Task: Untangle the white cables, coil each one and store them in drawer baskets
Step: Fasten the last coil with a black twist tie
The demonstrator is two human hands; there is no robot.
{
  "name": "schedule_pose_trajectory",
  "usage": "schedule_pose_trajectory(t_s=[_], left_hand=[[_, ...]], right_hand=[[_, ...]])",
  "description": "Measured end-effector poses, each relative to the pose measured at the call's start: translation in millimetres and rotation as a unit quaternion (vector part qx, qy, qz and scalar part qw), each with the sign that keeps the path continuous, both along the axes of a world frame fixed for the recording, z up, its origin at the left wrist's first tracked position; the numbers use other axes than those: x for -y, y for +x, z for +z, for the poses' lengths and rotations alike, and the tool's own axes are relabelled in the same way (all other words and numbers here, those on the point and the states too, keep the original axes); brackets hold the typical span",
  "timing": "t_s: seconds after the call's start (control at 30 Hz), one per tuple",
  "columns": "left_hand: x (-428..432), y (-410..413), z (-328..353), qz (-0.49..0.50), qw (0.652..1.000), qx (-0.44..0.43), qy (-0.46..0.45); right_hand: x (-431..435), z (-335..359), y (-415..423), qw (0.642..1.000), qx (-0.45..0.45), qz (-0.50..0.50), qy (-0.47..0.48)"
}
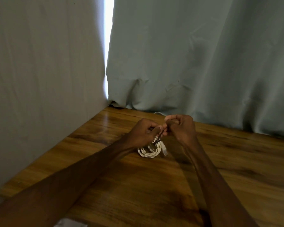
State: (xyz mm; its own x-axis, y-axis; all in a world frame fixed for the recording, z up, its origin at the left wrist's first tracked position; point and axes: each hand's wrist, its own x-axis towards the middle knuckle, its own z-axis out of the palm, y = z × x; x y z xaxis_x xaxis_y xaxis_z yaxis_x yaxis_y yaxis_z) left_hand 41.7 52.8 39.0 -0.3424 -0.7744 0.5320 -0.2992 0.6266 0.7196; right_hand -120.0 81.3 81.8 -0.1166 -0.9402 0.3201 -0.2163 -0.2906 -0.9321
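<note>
The left hand (143, 131) grips the top of the cable (150, 152), fingers curled round its gathered loops. The right hand (181, 128) pinches what looks like a dark tie (159, 138) at the same spot. The coil hangs just below both hands, low over the table (138, 185), with its plug (165, 150) dangling. This is probably the binding step. It should go best with the loops squeezed together and the tie wound snug.

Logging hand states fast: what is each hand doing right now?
Left hand: closed, holding the coiled white cable.
Right hand: closed, pinching a dark tie on that cable.
</note>
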Motion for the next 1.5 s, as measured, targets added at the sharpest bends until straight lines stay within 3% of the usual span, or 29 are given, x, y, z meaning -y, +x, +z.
schedule_pose_trajectory(t_s=[0.2, 0.43, 0.57, 0.8, 0.93, 1.23, 1.4, 1.5], left_hand=[[3, -3, 2, 0.036, 0.996, -0.057, 0.055], [20, 9, -2, 0.142, 0.984, -0.086, 0.062], [26, 13, -5, 0.192, 0.976, -0.092, 0.053], [17, 4, -4, 0.157, 0.982, -0.084, 0.057], [12, 1, -1, 0.15, 0.985, -0.075, 0.043], [-4, -2, 5, 0.031, 0.99, -0.107, 0.085], [-7, 3, 11, 0.011, 0.998, -0.018, 0.063], [-11, 1, 15, 0.016, 0.998, -0.019, 0.051]], right_hand=[[0, -3, -1, 0.998, 0.039, 0.029, 0.027], [5, -5, 1, 0.992, -0.064, 0.1, -0.035], [4, -9, 6, 0.986, -0.077, 0.131, -0.065], [6, -14, 8, 0.986, -0.077, 0.112, -0.101], [5, -11, 2, 0.99, -0.025, 0.105, -0.089], [7, -8, -10, 0.994, -0.019, 0.097, -0.041], [4, -5, -16, 0.995, 0.0, 0.1, -0.019], [6, -5, -17, 0.997, -0.017, 0.07, -0.038]])
